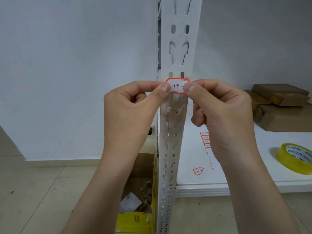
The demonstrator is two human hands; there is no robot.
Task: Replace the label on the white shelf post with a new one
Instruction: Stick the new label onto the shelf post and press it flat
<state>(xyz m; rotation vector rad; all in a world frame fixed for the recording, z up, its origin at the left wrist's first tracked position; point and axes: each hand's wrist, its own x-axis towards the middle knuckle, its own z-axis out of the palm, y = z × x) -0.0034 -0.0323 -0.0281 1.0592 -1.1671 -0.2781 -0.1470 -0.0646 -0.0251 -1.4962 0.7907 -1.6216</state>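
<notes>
A white perforated shelf post (179, 48) runs upright through the middle of the view. A small white label with a red border and handwritten "15" (177, 86) is held flat against the front of the post. My left hand (133, 112) pinches its left end between thumb and forefinger, and my right hand (219, 112) pinches its right end. Below the label the post shows dull glue residue (174, 115). A loose red-bordered label (198, 171) lies on the white shelf (253, 183) to the right.
On the shelf lie a sheet of red-bordered labels (206, 141), partly behind my right hand, a roll of clear yellowish tape (295, 158) and brown parcels (280, 105) at the back right. A yellow cardboard box (135, 222) of scraps stands on the floor left of the post.
</notes>
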